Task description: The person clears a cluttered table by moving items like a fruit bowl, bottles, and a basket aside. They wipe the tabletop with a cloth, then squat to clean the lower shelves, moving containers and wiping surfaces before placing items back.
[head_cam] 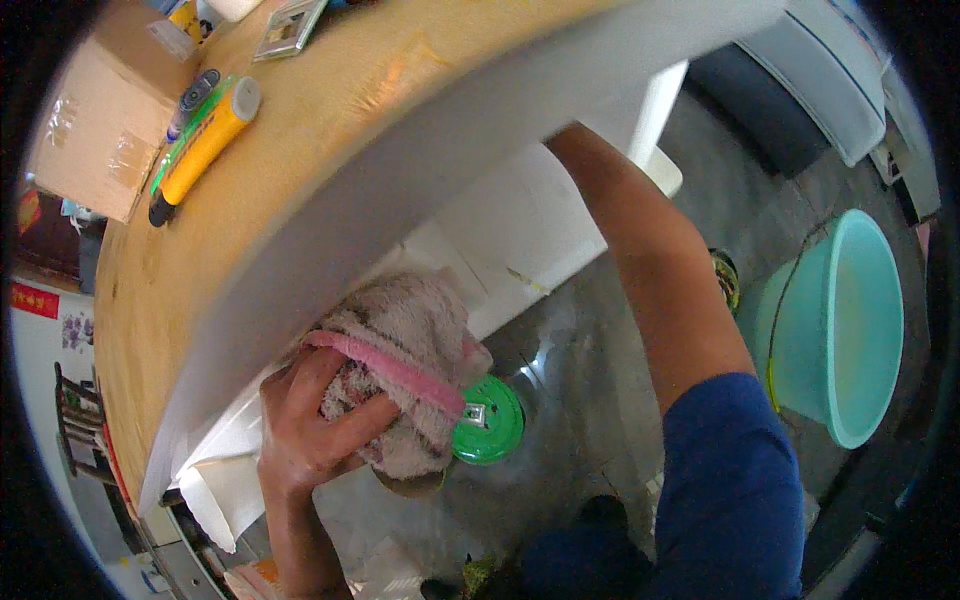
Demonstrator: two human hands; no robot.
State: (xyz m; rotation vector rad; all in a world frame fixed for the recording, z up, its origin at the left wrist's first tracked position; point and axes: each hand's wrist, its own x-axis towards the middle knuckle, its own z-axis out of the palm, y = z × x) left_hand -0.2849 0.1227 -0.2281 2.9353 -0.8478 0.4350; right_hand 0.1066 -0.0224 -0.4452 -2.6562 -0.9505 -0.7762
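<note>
My left hand [322, 420] grips a bunched, fluffy greyish-pink cloth [412, 315] with a pink edge band. The cloth is beneath the curved edge of the wooden tabletop [300, 150], near a white panel [517, 217]. My right arm reaches under the tabletop's pale edge, which hides my right hand. A green round lid or container [491, 421] shows just right of the cloth, lower down by the floor.
A cardboard box [112, 112] and a yellow-and-black cutter-like tool [202, 150] lie on the tabletop. A turquoise plastic tub [832, 330] stands at the right on the grey floor. A chair [79, 424] is at the far left.
</note>
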